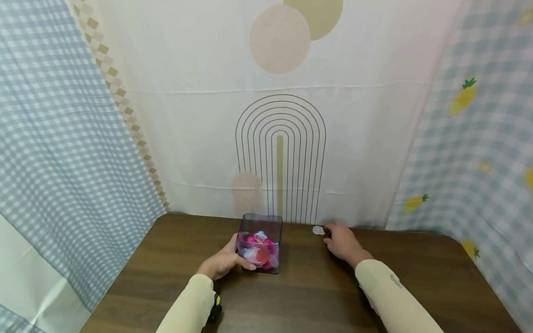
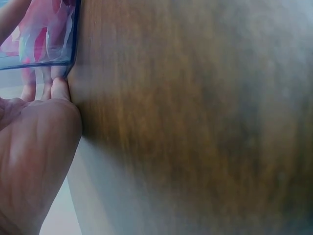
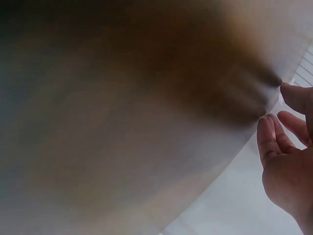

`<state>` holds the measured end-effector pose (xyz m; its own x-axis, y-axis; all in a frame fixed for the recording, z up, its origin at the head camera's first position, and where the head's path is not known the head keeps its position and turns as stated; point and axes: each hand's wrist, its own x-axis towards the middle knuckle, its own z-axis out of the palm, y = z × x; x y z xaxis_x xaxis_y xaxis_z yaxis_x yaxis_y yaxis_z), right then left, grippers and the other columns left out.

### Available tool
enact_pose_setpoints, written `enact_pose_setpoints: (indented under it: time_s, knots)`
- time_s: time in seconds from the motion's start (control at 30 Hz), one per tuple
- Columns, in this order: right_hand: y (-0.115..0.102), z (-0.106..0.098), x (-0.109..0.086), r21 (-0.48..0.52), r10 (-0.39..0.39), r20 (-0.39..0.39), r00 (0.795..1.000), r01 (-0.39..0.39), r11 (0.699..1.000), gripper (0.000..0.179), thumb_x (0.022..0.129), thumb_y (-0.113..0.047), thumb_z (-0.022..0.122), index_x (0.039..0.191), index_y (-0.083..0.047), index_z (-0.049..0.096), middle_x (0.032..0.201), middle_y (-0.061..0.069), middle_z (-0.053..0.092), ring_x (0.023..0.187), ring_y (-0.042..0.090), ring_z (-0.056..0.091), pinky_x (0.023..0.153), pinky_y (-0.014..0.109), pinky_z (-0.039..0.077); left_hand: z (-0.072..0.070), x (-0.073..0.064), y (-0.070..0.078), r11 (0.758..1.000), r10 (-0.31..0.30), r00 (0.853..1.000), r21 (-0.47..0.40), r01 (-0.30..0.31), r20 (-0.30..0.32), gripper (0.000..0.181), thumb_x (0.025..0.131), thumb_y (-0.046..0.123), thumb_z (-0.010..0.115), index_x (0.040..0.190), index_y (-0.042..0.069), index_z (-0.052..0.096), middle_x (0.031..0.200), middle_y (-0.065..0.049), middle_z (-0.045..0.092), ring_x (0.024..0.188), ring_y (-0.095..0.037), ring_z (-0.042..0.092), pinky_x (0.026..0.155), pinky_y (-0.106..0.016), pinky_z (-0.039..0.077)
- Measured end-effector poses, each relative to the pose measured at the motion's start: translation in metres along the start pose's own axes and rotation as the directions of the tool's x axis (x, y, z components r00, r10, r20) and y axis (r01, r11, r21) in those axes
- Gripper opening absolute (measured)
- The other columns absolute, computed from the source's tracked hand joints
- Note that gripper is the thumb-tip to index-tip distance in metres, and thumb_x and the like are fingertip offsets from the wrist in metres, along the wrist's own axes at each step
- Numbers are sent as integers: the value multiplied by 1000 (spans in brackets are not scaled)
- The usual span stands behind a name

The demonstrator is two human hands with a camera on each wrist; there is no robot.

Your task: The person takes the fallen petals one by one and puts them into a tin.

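A see-through plastic box (image 1: 261, 224) stands at the back of the table, partly filled with pink, white and coral petal-like pieces (image 1: 261, 250). My left hand (image 1: 225, 260) grips its left side, the thumb across the front and the other fingers around behind. In the left wrist view, fingers show through the box's lower corner (image 2: 63, 61). To the right, one flat white petal-like piece (image 1: 318, 230) lies near the back edge. Beside it, my right hand (image 1: 344, 243) reaches down, fingertips at the tabletop and thumb apart from the fingers in the right wrist view.
The brown wooden table (image 1: 292, 311) has rounded back corners. A white patterned cloth (image 1: 203, 129) hangs right behind its back edge. Checked cloths hang on the left (image 1: 81, 161) and right (image 1: 485, 170).
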<state>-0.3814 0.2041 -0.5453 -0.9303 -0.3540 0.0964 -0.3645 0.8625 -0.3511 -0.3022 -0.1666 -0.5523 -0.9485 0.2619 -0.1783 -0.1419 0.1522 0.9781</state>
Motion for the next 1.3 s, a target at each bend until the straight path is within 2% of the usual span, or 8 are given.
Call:
enact_pose_setpoints:
  time_s: [0.1,0.2,0.27,0.37,0.5,0.8,1.03,1.3]
  knots:
    - [-5,1,9,-21,1,25,1000,-1,1000,47,102,-13,68,144,7,61,143,32,61,136,49,57,113,58,49,-1,-2,0,1000,1,1000,-4,-1,6,107,72,-5,87,158,9,26,156,-21,45,140,-33,49,132,-60,22]
    - [-6,3,19,-26,-22,17,1000,23,999,39,102,-13,68,136,5,67,135,29,66,130,46,61,111,58,50,-1,-2,0,1000,6,1000,-5,-6,13,106,72,-5,87,157,8,26,155,-22,46,140,-34,49,132,-61,22]
    - [-7,5,25,-29,-37,0,999,37,999,28,101,-12,69,125,3,73,123,23,71,119,40,66,106,58,52,-2,-1,1,1000,4,1000,-6,-4,14,106,72,-4,87,158,9,26,155,-21,46,140,-34,49,132,-61,21]
    - [-10,5,30,-20,-60,-6,998,60,998,10,99,-4,65,95,1,73,95,14,69,91,30,63,84,49,55,-2,1,1,1000,0,1000,-13,0,13,107,72,-4,88,158,9,26,155,-21,47,141,-34,49,132,-61,22]
    - [-15,5,35,-10,-32,39,999,33,999,24,94,7,56,74,-7,57,76,6,52,73,21,44,69,37,40,-2,3,0,1000,7,1000,-9,-7,13,106,71,-5,88,157,9,27,154,-21,48,139,-32,50,131,-59,24]
    - [-24,5,35,-22,49,101,994,-47,999,21,92,9,57,80,-8,58,80,5,58,75,19,47,67,34,41,-3,5,-2,1000,8,1000,-24,-8,5,105,71,-5,88,155,8,27,155,-20,44,140,-32,48,132,-59,22]
    - [-21,6,27,66,47,59,997,-51,996,25,93,9,51,78,-11,48,78,3,42,73,19,38,66,34,34,-3,1,-1,1000,-1,1000,-29,1,1,106,71,-5,88,157,9,27,156,-21,43,141,-33,48,132,-60,22]
    - [-19,-9,16,149,37,29,999,-41,988,17,97,3,49,84,-8,52,79,6,48,73,21,43,67,35,37,-2,0,2,1000,4,1000,-8,-3,9,102,73,-3,88,154,9,28,155,-21,44,141,-34,48,132,-61,22]
